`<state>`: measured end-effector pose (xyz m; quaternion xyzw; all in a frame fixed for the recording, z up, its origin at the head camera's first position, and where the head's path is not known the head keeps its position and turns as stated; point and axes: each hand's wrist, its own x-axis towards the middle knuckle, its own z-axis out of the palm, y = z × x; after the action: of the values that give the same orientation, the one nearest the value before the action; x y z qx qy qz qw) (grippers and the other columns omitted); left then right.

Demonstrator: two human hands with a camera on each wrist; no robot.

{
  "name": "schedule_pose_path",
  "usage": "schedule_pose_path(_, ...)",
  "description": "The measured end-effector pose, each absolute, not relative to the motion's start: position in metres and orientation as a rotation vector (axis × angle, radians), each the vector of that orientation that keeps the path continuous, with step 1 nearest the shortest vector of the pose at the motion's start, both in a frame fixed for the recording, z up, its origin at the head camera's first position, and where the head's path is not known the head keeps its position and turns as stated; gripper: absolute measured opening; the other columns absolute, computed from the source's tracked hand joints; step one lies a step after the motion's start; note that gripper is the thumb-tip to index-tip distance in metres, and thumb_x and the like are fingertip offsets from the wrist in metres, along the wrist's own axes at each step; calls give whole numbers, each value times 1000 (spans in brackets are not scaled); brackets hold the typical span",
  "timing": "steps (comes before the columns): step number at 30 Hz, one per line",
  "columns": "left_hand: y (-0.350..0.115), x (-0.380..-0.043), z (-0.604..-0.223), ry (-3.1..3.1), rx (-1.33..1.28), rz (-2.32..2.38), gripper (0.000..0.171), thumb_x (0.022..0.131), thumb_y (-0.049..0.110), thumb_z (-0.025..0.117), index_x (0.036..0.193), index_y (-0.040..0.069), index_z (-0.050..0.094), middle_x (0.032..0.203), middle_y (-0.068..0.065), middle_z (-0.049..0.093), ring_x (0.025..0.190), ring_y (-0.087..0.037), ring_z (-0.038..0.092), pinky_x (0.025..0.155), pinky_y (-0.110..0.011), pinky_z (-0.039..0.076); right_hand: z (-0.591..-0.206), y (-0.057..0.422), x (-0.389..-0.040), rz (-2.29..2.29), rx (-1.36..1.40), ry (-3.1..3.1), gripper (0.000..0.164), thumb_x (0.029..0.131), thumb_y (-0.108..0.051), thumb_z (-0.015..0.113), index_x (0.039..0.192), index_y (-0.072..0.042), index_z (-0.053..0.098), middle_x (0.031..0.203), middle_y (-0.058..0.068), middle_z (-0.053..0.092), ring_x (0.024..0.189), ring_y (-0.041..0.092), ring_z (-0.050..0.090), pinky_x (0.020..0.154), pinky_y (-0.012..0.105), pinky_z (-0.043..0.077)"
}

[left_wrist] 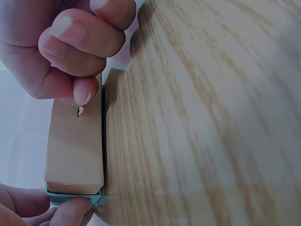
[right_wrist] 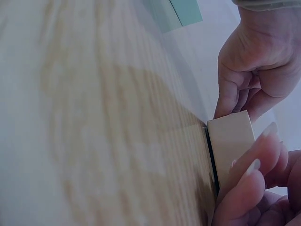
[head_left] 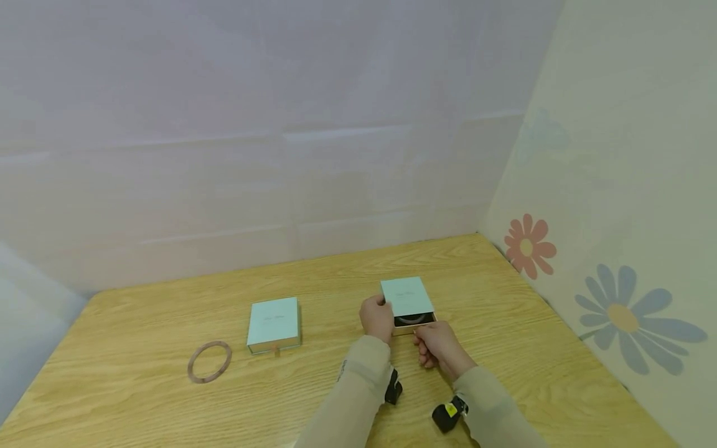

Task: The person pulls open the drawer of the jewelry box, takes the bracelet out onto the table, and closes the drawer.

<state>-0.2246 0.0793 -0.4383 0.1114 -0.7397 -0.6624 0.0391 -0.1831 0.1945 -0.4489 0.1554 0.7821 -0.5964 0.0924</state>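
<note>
A pale mint drawer-style box [head_left: 407, 295] sits at the right of the table with its tray [left_wrist: 74, 150] pulled partly out toward me. Inside the dark opening shows part of a bangle [head_left: 411, 320]. My left hand [head_left: 377, 318] grips the left side of the box's sleeve, thumb over the top edge. At the tray's front my right hand [head_left: 439, 345] pinches the small ribbon tab [left_wrist: 81, 111], its other fingers curled. Most of the tab is hidden by the fingertips.
Left of the hands stands a second mint box [head_left: 274, 320], closed, its ribbon tab [head_left: 276, 351] facing me. A pinkish bangle [head_left: 210, 362] lies flat on the wooden table [head_left: 140, 348] further left. A wall [head_left: 644, 218] with painted flowers borders the right side.
</note>
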Motion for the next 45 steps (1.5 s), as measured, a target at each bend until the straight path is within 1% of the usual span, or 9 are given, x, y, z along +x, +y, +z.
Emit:
schedule_pose_path(7, 80, -225, -440, -2277, 359, -2023, 16, 93, -7, 55, 94, -8, 70, 84, -17, 66, 50, -15, 43, 49, -27, 39, -449, 194, -182, -1772, 459, 2314, 26, 92, -1, 44, 70, 3, 58, 46, 0, 43, 37, 10, 46, 37, 23, 40)
schedule_pose_path(20, 80, -225, -439, -2283, 363, -2060, 16, 95, -5, 53, 96, -9, 69, 83, -20, 65, 44, -15, 40, 45, -27, 38, -450, 195, -180, -1788, 453, 2294, 27, 93, -2, 45, 70, 3, 58, 46, 0, 43, 37, 10, 47, 38, 25, 44)
schedule_pose_path(24, 81, -224, -436, -2307, 363, -2011, 19, 94, -6, 54, 107, -10, 68, 101, -24, 66, 68, -21, 58, 63, -35, 52, -450, 196, -180, -1786, 451, 2297, 28, 94, -2, 44, 71, 3, 58, 46, 0, 44, 36, 9, 47, 38, 25, 45)
schedule_pose_path(27, 81, -224, -436, -2317, 364, -1991, 23, 94, -6, 54, 114, -10, 66, 113, -26, 64, 86, -29, 63, 75, -40, 54, -449, 196, -179, -1783, 453, 2300, 28, 94, -2, 44, 70, 3, 58, 45, -1, 44, 36, 9, 47, 38, 25, 45)
schedule_pose_path(30, 81, -224, -436, -2312, 366, -1998, 24, 95, -6, 54, 114, -10, 66, 114, -27, 63, 85, -29, 63, 75, -40, 53, -449, 196, -179, -1783, 456, 2301, 27, 92, -1, 45, 70, 3, 58, 45, -1, 44, 36, 9, 47, 38, 25, 45)
schedule_pose_path(33, 81, -225, -437, -2295, 376, -2012, 22, 94, -6, 54, 111, -9, 68, 113, -26, 63, 75, -25, 59, 70, -37, 51, -448, 196, -178, -1786, 456, 2299, 26, 92, -1, 44, 69, 2, 58, 45, -1, 44, 36, 9, 47, 38, 25, 45)
schedule_pose_path(36, 81, -225, -437, -2290, 384, -2001, 21, 94, -7, 54, 109, -8, 69, 112, -26, 64, 73, -23, 58, 69, -37, 51, -448, 196, -177, -1793, 453, 2295, 26, 91, -1, 44, 68, 2, 57, 45, -1, 43, 36, 9, 47, 38, 24, 45)
schedule_pose_path(41, 82, -223, -436, -2306, 380, -1966, 22, 93, -8, 55, 109, -9, 69, 113, -26, 64, 95, -32, 63, 80, -45, 54, -447, 196, -175, -1801, 439, 2286, 26, 91, -1, 45, 68, 1, 56, 45, -1, 42, 36, 9, 46, 38, 25, 45)
schedule_pose_path(45, 81, -223, -436, -2294, 366, -1982, 14, 93, -8, 55, 89, -6, 68, 103, -21, 66, 79, -23, 58, 68, -36, 49, -447, 196, -175, -1803, 436, 2281, 26, 91, 0, 45, 68, 2, 56, 45, -1, 42, 36, 9, 46, 38, 25, 45)
